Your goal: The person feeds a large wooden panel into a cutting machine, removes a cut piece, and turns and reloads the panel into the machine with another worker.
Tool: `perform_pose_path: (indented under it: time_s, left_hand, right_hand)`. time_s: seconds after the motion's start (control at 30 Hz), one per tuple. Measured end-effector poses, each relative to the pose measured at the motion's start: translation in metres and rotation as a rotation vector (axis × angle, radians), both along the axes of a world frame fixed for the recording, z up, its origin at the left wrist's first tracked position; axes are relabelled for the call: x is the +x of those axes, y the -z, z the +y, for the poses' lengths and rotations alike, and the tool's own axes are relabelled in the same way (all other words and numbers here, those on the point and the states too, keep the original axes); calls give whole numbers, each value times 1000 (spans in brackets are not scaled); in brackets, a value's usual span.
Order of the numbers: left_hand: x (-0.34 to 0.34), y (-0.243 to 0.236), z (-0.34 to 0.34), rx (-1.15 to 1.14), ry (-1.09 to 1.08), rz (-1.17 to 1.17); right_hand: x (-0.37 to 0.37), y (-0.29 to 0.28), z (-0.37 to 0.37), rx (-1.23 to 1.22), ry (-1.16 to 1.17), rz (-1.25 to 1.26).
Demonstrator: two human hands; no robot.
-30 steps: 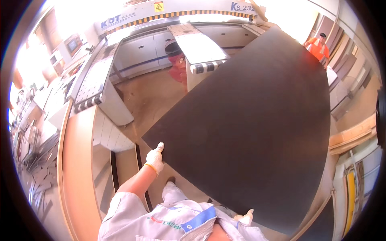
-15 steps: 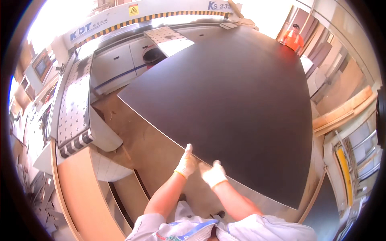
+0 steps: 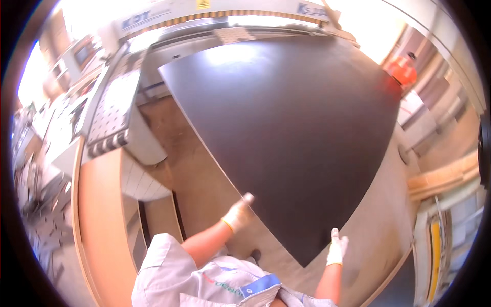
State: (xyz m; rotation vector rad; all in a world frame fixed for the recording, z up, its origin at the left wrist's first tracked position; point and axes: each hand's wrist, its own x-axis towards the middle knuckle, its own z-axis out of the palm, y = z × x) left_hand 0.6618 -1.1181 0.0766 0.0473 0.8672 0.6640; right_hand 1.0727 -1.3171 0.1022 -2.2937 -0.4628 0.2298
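A large dark board (image 3: 286, 128) with a thin pale edge spreads out in front of me, one corner pointing toward my body. My left hand (image 3: 239, 213), in a white work glove, is closed on the board's left edge with its thumb on top. At the right edge, close to the near corner, my gloved right hand (image 3: 336, 248) grips the board, thumb up. The fingers under the board are partly hidden. Across the board, at the far right, a person in orange (image 3: 402, 70) stands by its edge.
A panel saw with a long beam (image 3: 225, 15) stands beyond the board. Its perforated support table (image 3: 110, 107) reaches toward me on the left. Light wood panels (image 3: 102, 204) stand at near left. Wooden strips (image 3: 442, 176) and a rack with a yellow bar (image 3: 434, 256) are on the right.
The board has turned, its near corner swinging left toward my front. My right hand has moved from beside the left hand to the board's right edge. My view has shifted too.
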Motion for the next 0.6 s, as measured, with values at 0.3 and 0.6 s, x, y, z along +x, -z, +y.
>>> perform_pose_path:
  time_s: [0.3,0.6]
  left_hand:
    - [-51,-10,-76,158,-278,421]
    - [-256,-210,-73,533,-472,394]
  right_hand:
    - [-154,7,69,519,-68,1100]
    - [-356,-215,72,539,-572,1299]
